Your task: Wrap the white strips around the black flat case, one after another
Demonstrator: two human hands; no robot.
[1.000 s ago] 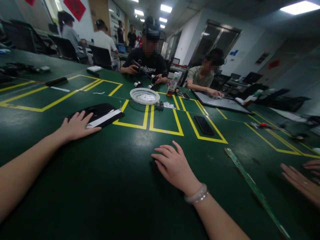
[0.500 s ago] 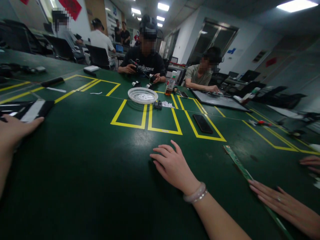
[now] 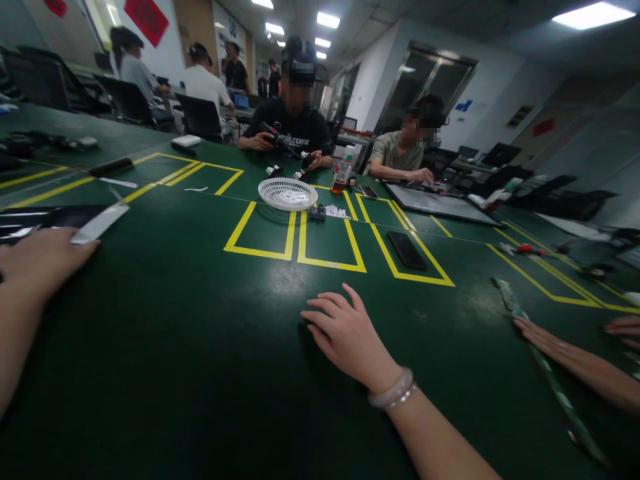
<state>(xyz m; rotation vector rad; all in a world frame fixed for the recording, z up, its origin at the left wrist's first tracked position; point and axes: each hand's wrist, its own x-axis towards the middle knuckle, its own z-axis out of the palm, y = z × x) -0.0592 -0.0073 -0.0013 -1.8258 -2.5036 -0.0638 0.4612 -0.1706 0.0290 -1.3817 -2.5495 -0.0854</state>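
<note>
At the left edge, my left hand (image 3: pixel 45 260) closes on the near side of a black glossy packet (image 3: pixel 55 215), its thumb pointing right and its other fingers mostly hidden. A flat white strip (image 3: pixel 103 223) slants up from beside that thumb; whether it is fixed to the packet I cannot make out. My right hand (image 3: pixel 345 330), with bracelets (image 3: pixel 395 392) at the wrist, rests palm down on the green table (image 3: pixel 225 347). Its fingers are spread and hold nothing. Beyond it lie yellow tape outlines (image 3: pixel 333 268) and a black phone (image 3: pixel 407 250).
A co-worker's hand (image 3: pixel 550 343) lies on a long green board strip (image 3: pixel 555 387) at right. A white round basket (image 3: pixel 287 194), a small black part (image 3: pixel 317 213) and a bottle (image 3: pixel 341 177) stand mid-table. Across sit two people, one at a large dark panel (image 3: pixel 440 203).
My left hand has shifted right, and the white strip has swung to a steeper rightward slant. The co-worker's hand and green strip moved right. My right hand has stayed in place.
</note>
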